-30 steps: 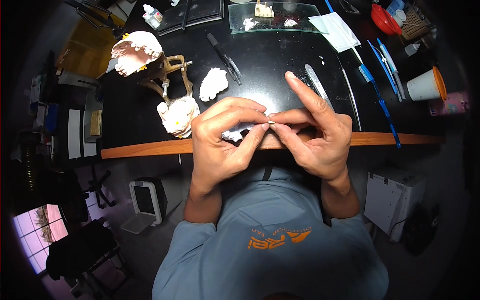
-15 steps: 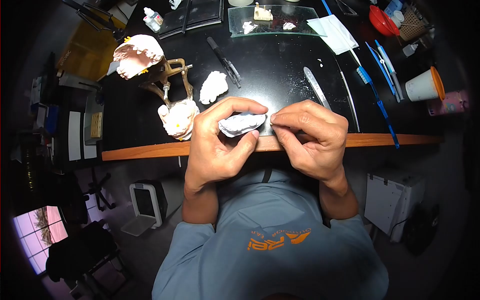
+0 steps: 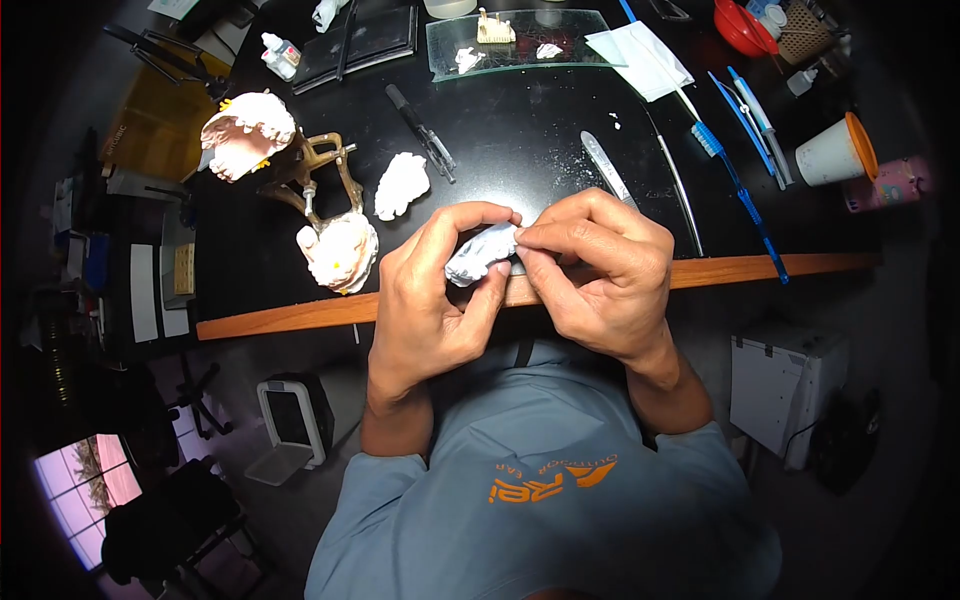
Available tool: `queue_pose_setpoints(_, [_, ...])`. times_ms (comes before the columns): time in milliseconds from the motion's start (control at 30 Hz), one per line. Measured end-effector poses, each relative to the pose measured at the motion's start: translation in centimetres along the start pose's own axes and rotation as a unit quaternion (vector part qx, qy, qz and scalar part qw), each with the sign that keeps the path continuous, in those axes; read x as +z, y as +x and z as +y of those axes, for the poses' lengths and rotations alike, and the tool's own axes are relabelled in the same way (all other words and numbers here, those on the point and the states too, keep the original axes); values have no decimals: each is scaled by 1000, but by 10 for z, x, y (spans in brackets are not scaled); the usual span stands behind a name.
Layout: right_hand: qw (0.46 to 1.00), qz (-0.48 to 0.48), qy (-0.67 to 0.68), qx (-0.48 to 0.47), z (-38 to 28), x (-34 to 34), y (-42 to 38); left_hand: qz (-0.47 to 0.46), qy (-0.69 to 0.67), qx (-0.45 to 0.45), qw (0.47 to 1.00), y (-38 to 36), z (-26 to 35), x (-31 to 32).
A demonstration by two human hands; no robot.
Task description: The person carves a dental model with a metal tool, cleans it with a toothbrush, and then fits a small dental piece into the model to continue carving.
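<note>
A lumpy pale grey piece like a dental putty impression is held over the table edge by my left hand, gripped between thumb and index finger. My right hand has thumb and index finger pinched together against the piece's right end. Whatever sits between those right fingertips is too small to make out. Left of my hands lies a white lump of similar shape. Beyond it, a dental articulator carries an upper cast and a lower cast.
A scalpel lies behind my right hand and a black pen behind my left. At the back, a glass plate bears a small toothed model. On the right are a blue toothbrush and a paper cup.
My right fingertips have moved left from just beside the grey piece onto its right end. The piece has tilted, its right end higher. The whole view has shifted slightly.
</note>
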State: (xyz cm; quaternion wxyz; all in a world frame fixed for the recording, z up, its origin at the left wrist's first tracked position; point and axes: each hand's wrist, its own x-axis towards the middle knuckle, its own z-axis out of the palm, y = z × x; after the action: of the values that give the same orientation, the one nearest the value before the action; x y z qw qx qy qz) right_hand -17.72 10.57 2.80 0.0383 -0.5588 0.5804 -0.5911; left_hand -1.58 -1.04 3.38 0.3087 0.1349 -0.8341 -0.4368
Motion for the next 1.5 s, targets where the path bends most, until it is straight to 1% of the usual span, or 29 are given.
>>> queue_pose_setpoints(100, [1000,-5,2,-10,0,-1,1,34,-45,3,998,0,-4,4])
queue_pose_setpoints(200, [1000,-17,19,-7,0,-2,1,46,-124,-15,991,-2,-8,5])
queue_pose_setpoints(300, [999,-26,27,-7,1,-2,0,47,-189,-67,979,-3,-3,2])
queue_pose_setpoints(433, [999,-28,21,-1,0,-3,1,38,-161,-48,985,-2,-5,2])
queue_pose_setpoints(600, [998,-44,30,45,-3,-7,2,24,-111,-4,994,-3,-9,2])
queue_pose_setpoints(1000, [995,-69,38,58,-3,-14,4,9,-76,12,997,-3,-6,-1])
queue_pose_setpoints(1100, [995,-71,42,58,-2,-15,4,9,-99,16,995,-4,-8,0])
queue_pose_setpoints(1200, [994,-74,50,57,0,-15,3,7,-112,16,994,-6,-10,0])
queue_pose_setpoints(1333, [995,-66,63,48,1,-13,2,-5,-125,-12,992,-7,-4,-4])
queue_pose_setpoints(1500, [992,-92,72,46,-6,-15,5,-1,-164,-42,986,-9,-6,-4])
